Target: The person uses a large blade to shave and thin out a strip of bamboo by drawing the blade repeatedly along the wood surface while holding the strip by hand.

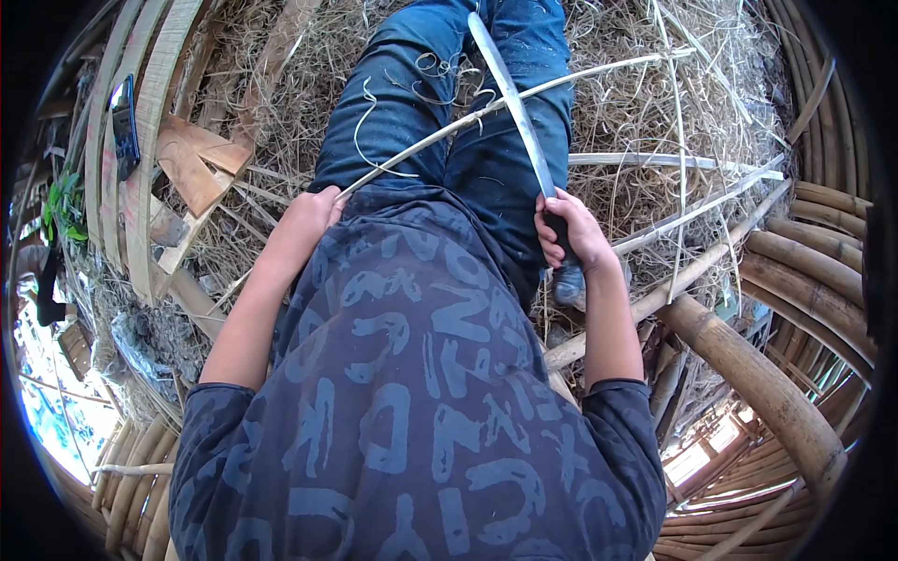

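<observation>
My left hand [313, 220] is closed around the near end of a long, thin bamboo strip [412, 151], beside my left hip. From there the strip slants across my thighs to the far right. In my right hand [575, 227], the fingers wrap round the dark handle of a long knife [531, 147]. Its narrow metal blade points away from me and crosses the strip over my right thigh; I cannot tell whether they touch. Thin curled shavings [367, 117] lie on my blue jeans [402, 84].
Dry shavings [636, 112] cover the ground around my legs. Pale wooden slats [140, 178], a phone [124, 126] and a notched wood block [201, 164] are at the left. Thick bamboo poles [758, 383] and a stacked bamboo wall [814, 271] stand close at the right.
</observation>
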Tool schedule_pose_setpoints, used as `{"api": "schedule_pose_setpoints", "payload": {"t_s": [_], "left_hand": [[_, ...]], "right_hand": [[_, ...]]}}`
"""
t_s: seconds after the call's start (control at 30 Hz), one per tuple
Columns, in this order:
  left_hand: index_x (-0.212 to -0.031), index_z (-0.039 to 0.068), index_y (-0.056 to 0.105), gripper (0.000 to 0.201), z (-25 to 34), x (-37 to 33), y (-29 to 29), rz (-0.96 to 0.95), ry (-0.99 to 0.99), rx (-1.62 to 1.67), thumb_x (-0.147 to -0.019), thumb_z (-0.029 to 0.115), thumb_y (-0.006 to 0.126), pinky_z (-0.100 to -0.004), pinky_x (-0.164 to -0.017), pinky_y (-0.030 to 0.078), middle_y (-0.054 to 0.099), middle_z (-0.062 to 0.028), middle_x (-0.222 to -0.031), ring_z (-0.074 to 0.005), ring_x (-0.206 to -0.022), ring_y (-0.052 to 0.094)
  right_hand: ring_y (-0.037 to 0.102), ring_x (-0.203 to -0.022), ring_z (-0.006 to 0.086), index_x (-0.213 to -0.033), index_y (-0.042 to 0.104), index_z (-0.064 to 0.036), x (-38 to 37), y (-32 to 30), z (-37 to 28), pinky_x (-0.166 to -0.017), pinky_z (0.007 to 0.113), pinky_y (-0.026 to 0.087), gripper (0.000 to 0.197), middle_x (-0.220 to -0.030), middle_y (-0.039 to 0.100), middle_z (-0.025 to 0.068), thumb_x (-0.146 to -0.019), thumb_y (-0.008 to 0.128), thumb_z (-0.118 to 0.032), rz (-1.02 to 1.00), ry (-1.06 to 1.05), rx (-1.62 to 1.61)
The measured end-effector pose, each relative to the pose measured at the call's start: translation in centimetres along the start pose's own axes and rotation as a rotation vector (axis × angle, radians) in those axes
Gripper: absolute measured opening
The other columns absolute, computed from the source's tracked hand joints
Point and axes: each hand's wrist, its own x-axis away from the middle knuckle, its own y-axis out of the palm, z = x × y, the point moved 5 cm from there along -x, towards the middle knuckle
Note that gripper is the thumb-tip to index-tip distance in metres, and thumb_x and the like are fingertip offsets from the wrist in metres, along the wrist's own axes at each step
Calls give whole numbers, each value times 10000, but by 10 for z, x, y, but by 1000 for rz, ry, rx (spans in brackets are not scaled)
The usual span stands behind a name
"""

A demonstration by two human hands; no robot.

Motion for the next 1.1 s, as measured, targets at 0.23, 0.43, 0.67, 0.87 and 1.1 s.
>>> {"api": "schedule_pose_setpoints", "payload": {"t_s": [0.23, 0.43, 0.67, 0.87, 1.1], "left_hand": [[-893, -13, 549, 210, -4, -3, 7, 24, 39, -37, -940, 187, 507, -496, -618, 446, 583, -269, -722, -446, -718, 584], [-892, -17, 547, 201, -9, -5, 8, 21, 54, -13, -940, 174, 506, -496, -621, 449, 583, -269, -723, -447, -720, 586], [-887, -22, 545, 213, -7, -5, 6, 14, 37, 7, -950, 175, 494, -490, -615, 446, 581, -272, -732, -449, -718, 585], [-884, -22, 542, 219, -9, -4, 9, 28, 61, 5, -952, 180, 492, -490, -607, 441, 576, -273, -722, -449, -707, 582], [-875, -23, 542, 231, -10, -4, 8, 25, 69, -2, -951, 191, 499, -488, -603, 440, 579, -269, -715, -450, -706, 581]], "right_hand": [[493, -400, 127, -964, 520, -21, 2, 21, -4, -375, 285, 431, 137, -603, 521, 34, -921, 561, -145, 391, -271, 724], [479, -407, 97, -920, 493, -35, -3, 17, -4, -369, 261, 421, 124, -592, 492, 7, -936, 551, -143, 191, -179, 432], [467, -387, 124, -961, 488, -60, -4, -1, 3, -355, 284, 415, 123, -590, 487, 35, -935, 523, -175, 47, -46, 31], [482, -401, 106, -958, 513, -16, -3, 27, 1, -360, 272, 411, 121, -578, 488, 8, -926, 557, -124, 318, -252, 635], [453, -382, 127, -946, 476, -58, -11, 9, 2, -354, 276, 416, 127, -589, 466, 37, -934, 517, -177, 74, -56, 236]]}}
